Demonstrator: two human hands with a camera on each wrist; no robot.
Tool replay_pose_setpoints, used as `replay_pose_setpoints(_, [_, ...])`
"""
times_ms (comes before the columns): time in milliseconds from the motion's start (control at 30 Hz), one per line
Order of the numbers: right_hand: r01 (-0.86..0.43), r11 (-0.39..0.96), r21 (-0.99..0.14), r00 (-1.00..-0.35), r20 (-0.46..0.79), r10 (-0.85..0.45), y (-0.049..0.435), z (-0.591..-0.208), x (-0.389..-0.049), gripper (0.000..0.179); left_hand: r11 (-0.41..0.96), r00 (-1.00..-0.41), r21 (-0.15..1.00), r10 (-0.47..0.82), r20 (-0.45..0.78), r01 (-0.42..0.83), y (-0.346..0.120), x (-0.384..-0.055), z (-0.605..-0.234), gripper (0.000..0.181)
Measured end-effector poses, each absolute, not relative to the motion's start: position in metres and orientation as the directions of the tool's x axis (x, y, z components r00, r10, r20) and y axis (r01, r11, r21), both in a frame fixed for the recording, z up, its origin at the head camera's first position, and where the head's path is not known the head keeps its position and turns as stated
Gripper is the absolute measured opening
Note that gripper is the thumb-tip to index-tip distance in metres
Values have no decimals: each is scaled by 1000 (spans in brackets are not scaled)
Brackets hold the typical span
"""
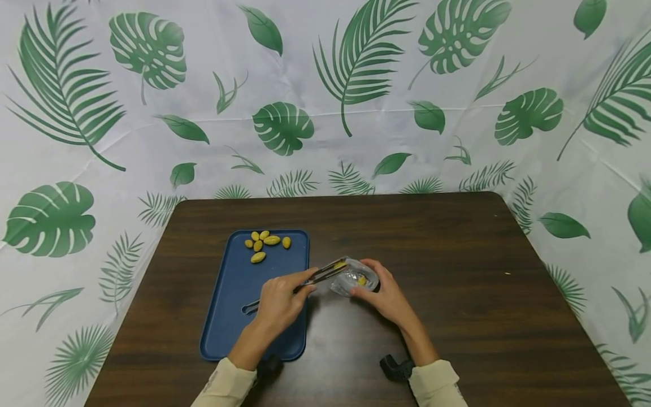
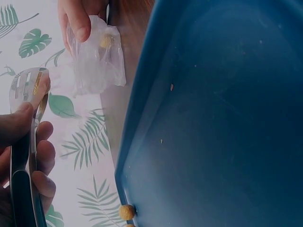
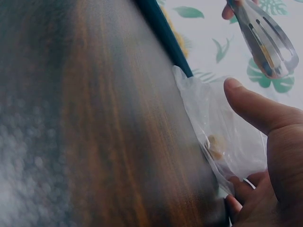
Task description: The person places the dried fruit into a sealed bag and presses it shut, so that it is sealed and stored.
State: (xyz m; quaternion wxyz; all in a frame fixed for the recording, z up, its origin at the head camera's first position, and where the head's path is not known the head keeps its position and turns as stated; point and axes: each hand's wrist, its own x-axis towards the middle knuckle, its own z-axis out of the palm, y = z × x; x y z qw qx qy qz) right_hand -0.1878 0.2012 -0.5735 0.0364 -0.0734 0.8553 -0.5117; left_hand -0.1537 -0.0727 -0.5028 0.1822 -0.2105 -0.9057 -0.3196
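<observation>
Glossy metal tongs (image 1: 327, 272); plastic bag (image 2: 94, 64) (crinkled, translucent); wood-grained table (image 1: 432, 237).

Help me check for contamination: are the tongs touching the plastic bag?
Apart. The left wrist view shows it: the leaf-patterned backdrop is visible between the tongs and the plastic bag.

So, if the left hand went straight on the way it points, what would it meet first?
Probably the clear plastic bag held by the right hand, met by the metal tongs; depth is unclear, so they might pass over it.
</observation>
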Motion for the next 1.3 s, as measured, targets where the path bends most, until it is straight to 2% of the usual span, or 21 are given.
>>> replay_pose_setpoints(267, [-92,458,-884,-986,15,-168,201,-572,-188,73,705,-865,525,273,421,477,-69,-153,-500,37])
replay_pose_setpoints(600, [-96,450,-888,-984,16,-177,201,-573,-187,72,690,-845,512,299,442,512,-64,-157,-503,37])
replay_pose_setpoints(1300, [-108,438,-892,-983,28,-183,202,-573,-189,71,716,-868,507,304,393,480,-52,-160,-497,36])
